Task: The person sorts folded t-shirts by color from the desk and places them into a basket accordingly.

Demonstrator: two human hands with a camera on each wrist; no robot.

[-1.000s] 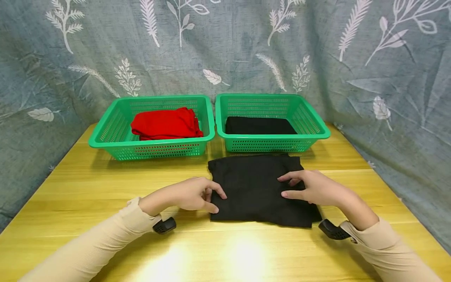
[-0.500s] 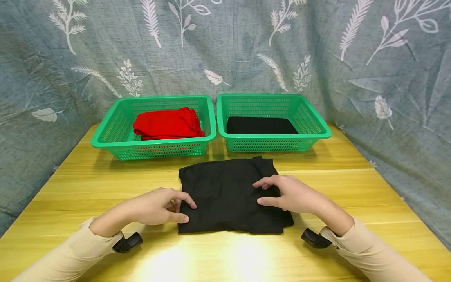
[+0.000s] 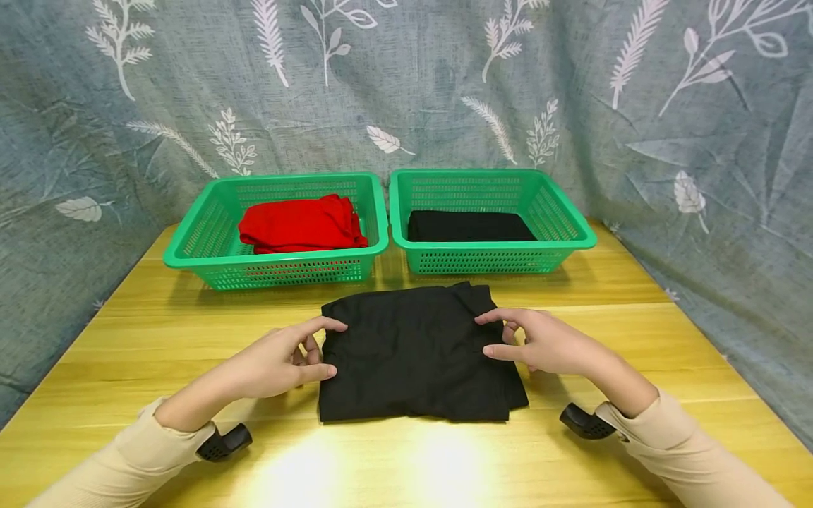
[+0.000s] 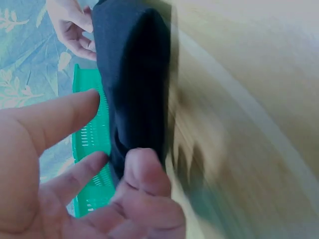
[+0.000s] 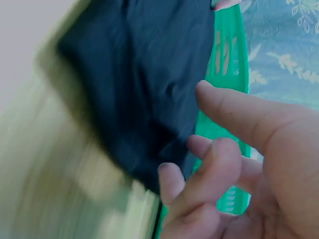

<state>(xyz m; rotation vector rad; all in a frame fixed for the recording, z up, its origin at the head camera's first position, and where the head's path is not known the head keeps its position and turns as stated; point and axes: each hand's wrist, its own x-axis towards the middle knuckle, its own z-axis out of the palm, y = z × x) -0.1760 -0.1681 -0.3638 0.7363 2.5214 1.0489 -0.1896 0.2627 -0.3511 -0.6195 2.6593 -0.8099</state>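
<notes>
A folded black garment (image 3: 413,356) lies flat on the wooden table, its layers slightly uneven along the right side. My left hand (image 3: 273,363) is at its left edge, thumb and index finger spread apart over the cloth with nothing pinched between them. Over the right edge, my right hand (image 3: 552,342) hovers with index finger and thumb extended and the other fingers loosely bent. In the left wrist view the garment (image 4: 137,74) shows its thick folded side beyond the relaxed fingers (image 4: 144,172). The right wrist view shows the garment (image 5: 149,89) beside the right fingers (image 5: 224,159).
Behind the garment stand two green plastic baskets. The left basket (image 3: 279,275) contains folded red cloth (image 3: 298,222); the right basket (image 3: 495,261) contains folded black cloth (image 3: 470,226). A grey-blue patterned curtain (image 3: 438,92) hangs behind and beside the table (image 3: 159,331).
The black garment has slid left and slightly toward me with both hands on it. Since then it has stayed put, while the left fingers have moved farther up and the right hand outward.
</notes>
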